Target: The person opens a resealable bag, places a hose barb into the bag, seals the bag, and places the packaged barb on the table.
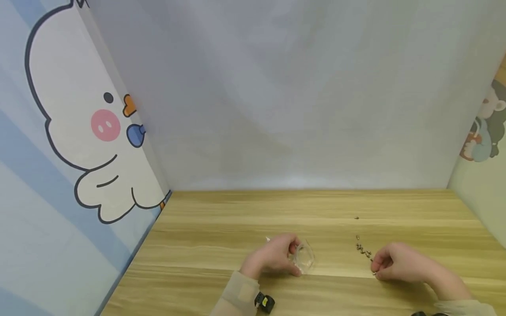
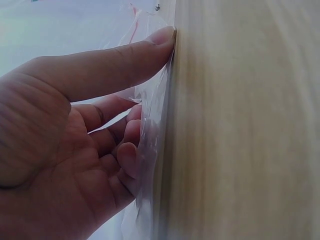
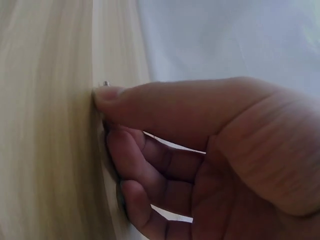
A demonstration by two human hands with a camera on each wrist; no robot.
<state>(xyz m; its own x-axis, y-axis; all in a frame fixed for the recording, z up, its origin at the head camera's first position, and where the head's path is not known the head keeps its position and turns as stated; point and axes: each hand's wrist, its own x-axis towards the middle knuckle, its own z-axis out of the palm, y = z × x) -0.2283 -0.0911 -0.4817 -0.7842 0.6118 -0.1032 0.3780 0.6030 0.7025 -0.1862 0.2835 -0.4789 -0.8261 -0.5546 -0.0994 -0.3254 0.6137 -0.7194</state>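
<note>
My left hand (image 1: 276,254) holds a clear plastic bag (image 1: 305,256) low on the wooden table, its thumb and curled fingers on the film. In the left wrist view the crinkled bag (image 2: 150,107) shows a thin red line near its top. To the right, my right hand (image 1: 403,263) pinches a tiny shiny metal piece (image 1: 374,273) at the tabletop. A bit of metal (image 3: 106,83) peeks past the thumb tip in the right wrist view. Several similar small metal pieces (image 1: 360,248), perhaps screws, trail away from the right fingertips. Their exact kind is too small to tell.
One lone metal piece (image 1: 356,218) lies farther back on the wooden table (image 1: 221,210). A pale grey curtain-like backdrop (image 1: 276,109) rises behind the table. Cartoon-printed panels stand at the left (image 1: 79,109) and right (image 1: 482,175) sides.
</note>
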